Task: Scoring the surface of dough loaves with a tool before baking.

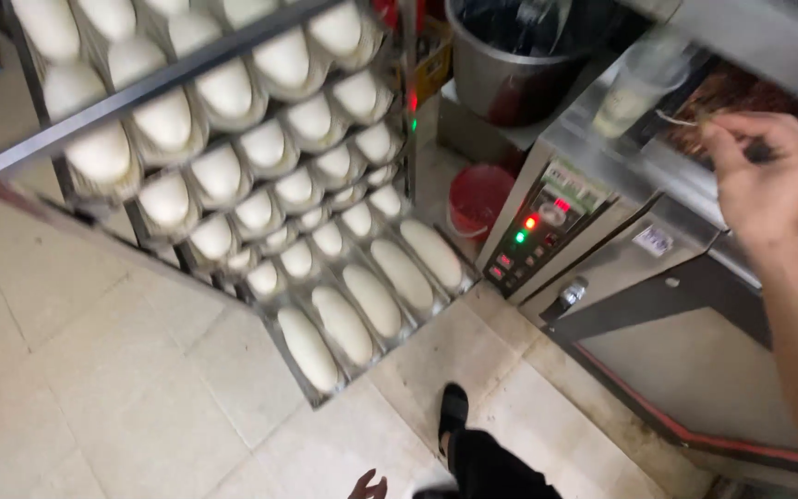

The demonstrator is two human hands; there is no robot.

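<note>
- Nearest the lens, the person's right forearm ran up the right edge of the view to the right hand [768,176], which was raised over the steel machine [685,360].
- That hand's fingers were pinched together on a thin pale stick [681,119], whose free end pointed left toward a clear plastic cup [634,88].
- Behind the hand lay a dark brown, crumbly mass [741,102] on the machine's upper level; whether the stick touched it could not be told.
- Only the fingertips of the left hand [367,485] showed at the bottom edge, spread apart and holding nothing, just beside the person's dark trouser leg and black shoe [453,411].
- A slanted control panel [542,231] on the machine showed red and green lights, with a round knob [572,293] below it.
- To the left stood a tall metal rack [140,92] of trays filled with pale, unbaked dough pieces: rounder ones on the upper trays and long loaves [371,300] on the lowest tray [316,393], near the floor.
- Between rack and machine sat a red bucket [476,199] on the floor, and above it a large steel pot [510,65].
- Beige floor tiles [103,397] covered the lower left.
</note>
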